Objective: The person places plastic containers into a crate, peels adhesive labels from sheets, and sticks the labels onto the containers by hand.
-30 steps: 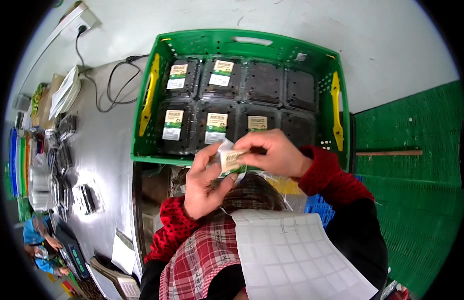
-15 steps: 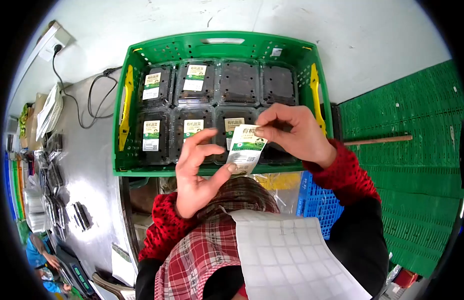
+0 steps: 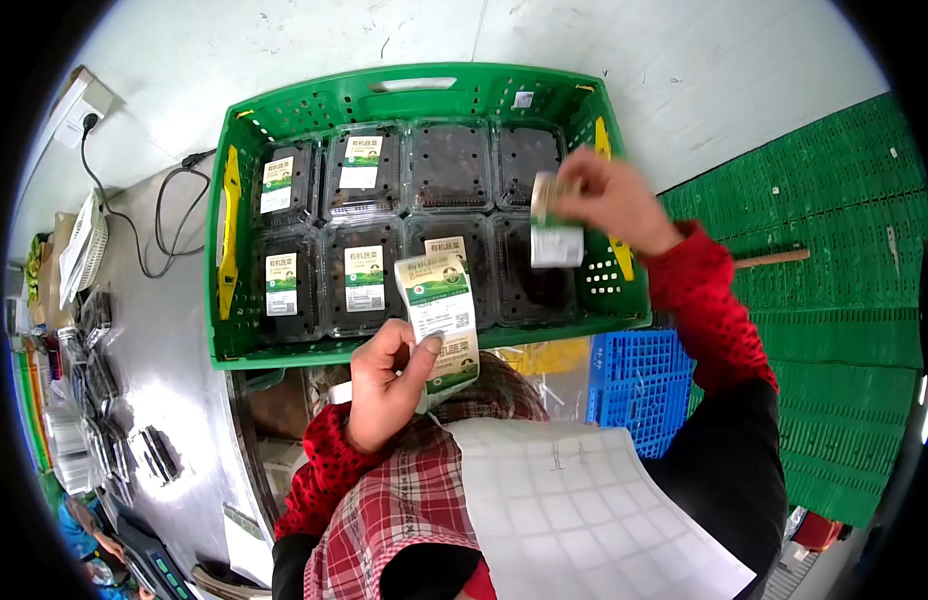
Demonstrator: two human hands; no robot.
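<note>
We have a green plastic crate with yellow handles (image 3: 319, 105) beyond our left hand (image 3: 386, 390) and beneath our right hand (image 3: 619, 205), holding dark, clear-lidded plastic boxes (image 3: 449, 165). Our hands are apart: the left pinches a cream-and-green paper label strip (image 3: 439, 300); the right, blurred, pinches a single cream, green and white label (image 3: 557, 245) over the box nearest it. We judge tilted right fingers could set that label crooked or creased.

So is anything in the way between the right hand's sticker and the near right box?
Nothing visible is. In this view, the sticker in the right hand partly covers the box; the left hand and its strip are off to the left.
</note>
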